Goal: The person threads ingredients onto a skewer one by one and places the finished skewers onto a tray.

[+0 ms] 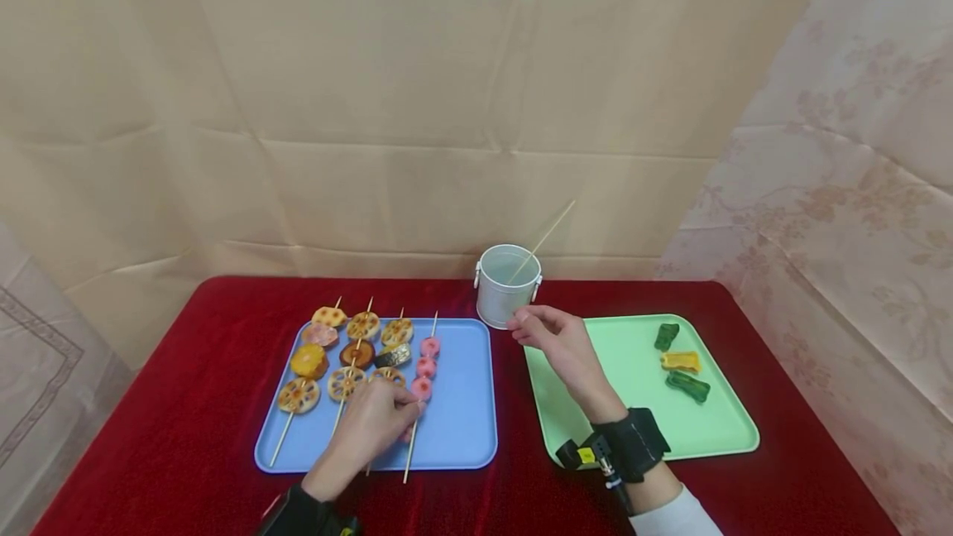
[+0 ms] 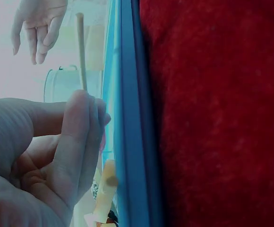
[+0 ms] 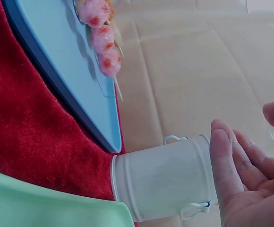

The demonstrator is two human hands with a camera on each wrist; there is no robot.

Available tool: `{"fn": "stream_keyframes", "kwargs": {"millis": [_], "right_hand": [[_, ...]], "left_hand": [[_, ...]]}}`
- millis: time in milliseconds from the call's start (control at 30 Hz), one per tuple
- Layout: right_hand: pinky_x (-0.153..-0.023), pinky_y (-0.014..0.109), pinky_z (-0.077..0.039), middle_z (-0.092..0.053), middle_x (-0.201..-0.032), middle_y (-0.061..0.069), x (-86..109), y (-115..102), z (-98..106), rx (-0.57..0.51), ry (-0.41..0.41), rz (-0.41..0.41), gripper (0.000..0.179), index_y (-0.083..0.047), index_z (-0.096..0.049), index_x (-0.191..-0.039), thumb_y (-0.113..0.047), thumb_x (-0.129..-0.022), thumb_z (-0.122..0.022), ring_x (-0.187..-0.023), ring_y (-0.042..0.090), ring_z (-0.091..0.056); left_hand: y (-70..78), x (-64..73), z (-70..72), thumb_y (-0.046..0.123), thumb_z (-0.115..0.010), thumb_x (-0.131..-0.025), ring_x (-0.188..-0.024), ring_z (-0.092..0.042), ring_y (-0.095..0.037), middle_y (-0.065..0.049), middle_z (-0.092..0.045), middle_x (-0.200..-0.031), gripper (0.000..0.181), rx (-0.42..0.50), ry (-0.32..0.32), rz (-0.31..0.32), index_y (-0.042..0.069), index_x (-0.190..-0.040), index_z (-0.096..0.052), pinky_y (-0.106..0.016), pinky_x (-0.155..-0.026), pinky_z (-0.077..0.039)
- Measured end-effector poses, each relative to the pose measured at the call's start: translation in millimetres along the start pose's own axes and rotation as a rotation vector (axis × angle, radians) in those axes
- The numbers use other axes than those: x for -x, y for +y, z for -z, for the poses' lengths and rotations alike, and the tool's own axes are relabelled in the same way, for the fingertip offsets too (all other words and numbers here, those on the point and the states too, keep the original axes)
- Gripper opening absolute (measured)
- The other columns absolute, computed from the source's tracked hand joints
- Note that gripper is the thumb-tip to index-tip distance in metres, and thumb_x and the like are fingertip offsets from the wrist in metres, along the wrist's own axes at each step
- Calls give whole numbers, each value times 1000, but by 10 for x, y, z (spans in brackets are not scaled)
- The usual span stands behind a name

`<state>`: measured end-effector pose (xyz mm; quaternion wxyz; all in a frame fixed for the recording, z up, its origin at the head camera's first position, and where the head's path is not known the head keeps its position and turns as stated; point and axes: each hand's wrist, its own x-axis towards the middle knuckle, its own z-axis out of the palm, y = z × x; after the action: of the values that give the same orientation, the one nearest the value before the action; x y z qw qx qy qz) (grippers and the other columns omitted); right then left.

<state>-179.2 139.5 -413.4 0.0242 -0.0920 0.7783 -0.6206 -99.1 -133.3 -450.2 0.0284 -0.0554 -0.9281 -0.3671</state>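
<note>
My left hand [image 1: 375, 420] pinches the lower stick of a skewer of pink balls [image 1: 426, 367] over the blue tray [image 1: 465, 424]. In the left wrist view the bare end of that stick [image 2: 81, 52] stands out past the thumb and fingertips. My right hand [image 1: 562, 350] is in the air between the small white bucket [image 1: 499, 296] and the green tray [image 1: 610, 404]. Its thumb is apart from its fingers in the right wrist view, with nothing between them. One thin bamboo stick [image 1: 554, 226] leans in the bucket.
Several other skewers, with lotus root slices [image 1: 299, 395] and other pieces, lie on the blue tray's left side. Two dark green pieces [image 1: 688, 385] and a yellow piece [image 1: 681, 361] lie on the green tray. Red cloth [image 1: 186, 404] covers the table; a beige curtain [image 1: 372, 106] hangs behind.
</note>
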Motion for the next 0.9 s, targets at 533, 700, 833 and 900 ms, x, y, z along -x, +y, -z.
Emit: {"fn": "stream_keyframes", "kwargs": {"millis": [533, 700, 833, 900], "right_hand": [[-96, 49, -55, -74, -109, 12, -1, -12, 18, 16, 10, -13, 36, -2, -68, -127, -28, -102, -67, -105, 39, -69], [-95, 48, -56, -74, -109, 13, -3, -18, 32, 19, 18, -21, 33, -3, -69, -126, -25, -102, -66, -107, 42, -68], [-94, 50, -56, -74, -108, 13, 0, -30, 39, 32, 19, -31, 33, -4, -68, -126, -26, -102, -65, -105, 40, -68], [-94, 53, -55, -73, -109, 16, 3, -37, 44, 41, 21, -32, 33, -5, -68, -127, -27, -102, -65, -103, 38, -68]], "left_hand": [[0, -8, -15, 12, -80, -90, -38, -44, -5, 12, -45, -42, 39, -44, -25, 32, 17, -54, -66, -20, -43, -24], [68, 2, 69, 15, -81, -90, -45, -40, -6, 11, -45, -51, 21, -128, 45, -31, 14, -70, -77, -22, -46, -26], [157, -41, 131, 21, -81, -91, -52, -45, -7, 8, -57, -62, 10, -109, 86, -16, 11, -92, -81, -24, -48, -31], [213, -69, 143, 20, -80, -91, -57, -52, -8, 4, -66, -73, 15, -71, 110, -17, 8, -101, -80, -26, -52, -38]]}}
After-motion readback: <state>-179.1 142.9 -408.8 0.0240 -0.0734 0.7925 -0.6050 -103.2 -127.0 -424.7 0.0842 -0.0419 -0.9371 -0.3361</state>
